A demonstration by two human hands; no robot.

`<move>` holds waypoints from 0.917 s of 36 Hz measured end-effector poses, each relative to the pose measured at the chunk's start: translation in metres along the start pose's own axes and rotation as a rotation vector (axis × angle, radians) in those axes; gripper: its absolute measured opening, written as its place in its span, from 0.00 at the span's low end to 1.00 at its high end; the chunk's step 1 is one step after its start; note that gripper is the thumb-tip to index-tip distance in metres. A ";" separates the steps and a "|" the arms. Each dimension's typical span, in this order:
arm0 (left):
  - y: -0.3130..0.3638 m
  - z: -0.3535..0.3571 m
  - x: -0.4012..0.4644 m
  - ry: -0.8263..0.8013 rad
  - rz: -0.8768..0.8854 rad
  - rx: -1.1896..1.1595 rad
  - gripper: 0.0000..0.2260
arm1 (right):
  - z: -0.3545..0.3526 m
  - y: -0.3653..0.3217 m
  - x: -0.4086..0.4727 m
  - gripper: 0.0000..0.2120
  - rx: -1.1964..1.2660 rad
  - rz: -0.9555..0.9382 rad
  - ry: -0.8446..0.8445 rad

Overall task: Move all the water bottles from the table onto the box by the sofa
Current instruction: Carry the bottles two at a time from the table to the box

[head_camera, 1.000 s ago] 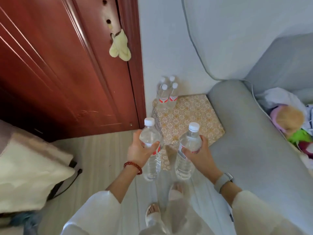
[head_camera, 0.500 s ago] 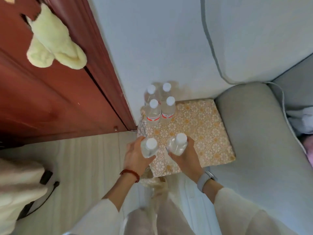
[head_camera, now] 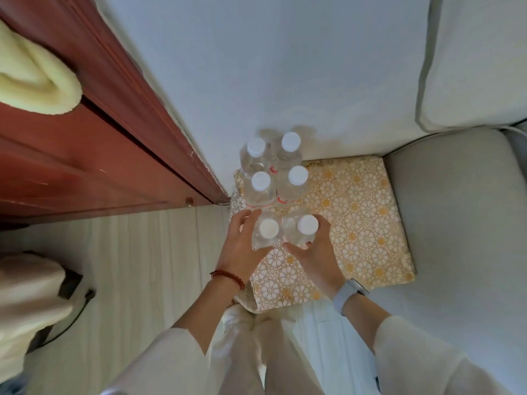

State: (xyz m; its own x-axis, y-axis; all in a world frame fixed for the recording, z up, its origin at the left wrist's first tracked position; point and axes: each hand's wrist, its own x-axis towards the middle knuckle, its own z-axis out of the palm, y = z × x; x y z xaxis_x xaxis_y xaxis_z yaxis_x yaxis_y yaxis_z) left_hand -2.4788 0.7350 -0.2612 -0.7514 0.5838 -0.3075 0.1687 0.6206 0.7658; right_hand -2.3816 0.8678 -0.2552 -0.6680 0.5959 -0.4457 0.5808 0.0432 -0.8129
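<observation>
Left fingers [head_camera: 244,220] curled round the side of one water bottle [head_camera: 266,233], thumb low on its near side; left hand [head_camera: 242,246] just below centre of the frame, red bead bracelet [head_camera: 228,276] at the wrist. Right fingers [head_camera: 323,228] wrapped round a second water bottle [head_camera: 302,230], thumb across its near side; right hand [head_camera: 316,252] just right of the left, pale watch [head_camera: 349,293] on the wrist. Both held bottles upright, white caps up, side by side and touching, over the near left part of the patterned box [head_camera: 356,212]; whether bases rest on it cannot be told. Directly above them in the frame, four more bottles [head_camera: 273,172] standing on the box's far left corner in two pairs, close against the white wall [head_camera: 285,67]. Grey sofa [head_camera: 456,209] flush against the box's right edge, pale cushion [head_camera: 479,58] at upper right. Red wooden door [head_camera: 85,155] across the upper left, a yellow cloth [head_camera: 37,84] hanging on it. Pale plank floor [head_camera: 142,266] at lower left.
</observation>
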 end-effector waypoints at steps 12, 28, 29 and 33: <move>0.029 -0.016 -0.008 0.102 0.067 0.105 0.22 | -0.025 -0.027 -0.006 0.22 -0.266 -0.215 -0.102; 0.039 -0.020 0.008 0.063 0.097 0.071 0.19 | -0.021 -0.043 0.014 0.18 -0.281 -0.190 0.025; 0.039 -0.020 0.008 0.062 0.089 0.062 0.19 | -0.022 -0.044 0.015 0.18 -0.287 -0.190 0.016; 0.041 -0.019 0.008 0.074 0.081 0.031 0.19 | -0.024 -0.045 0.016 0.18 -0.308 -0.184 -0.019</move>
State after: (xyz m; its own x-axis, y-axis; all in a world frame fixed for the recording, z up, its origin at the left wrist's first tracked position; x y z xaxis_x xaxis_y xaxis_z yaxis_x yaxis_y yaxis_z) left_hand -2.4902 0.7549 -0.2213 -0.7792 0.5934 -0.2019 0.2497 0.5892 0.7684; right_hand -2.4071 0.8943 -0.2171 -0.7812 0.5407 -0.3120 0.5613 0.3896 -0.7301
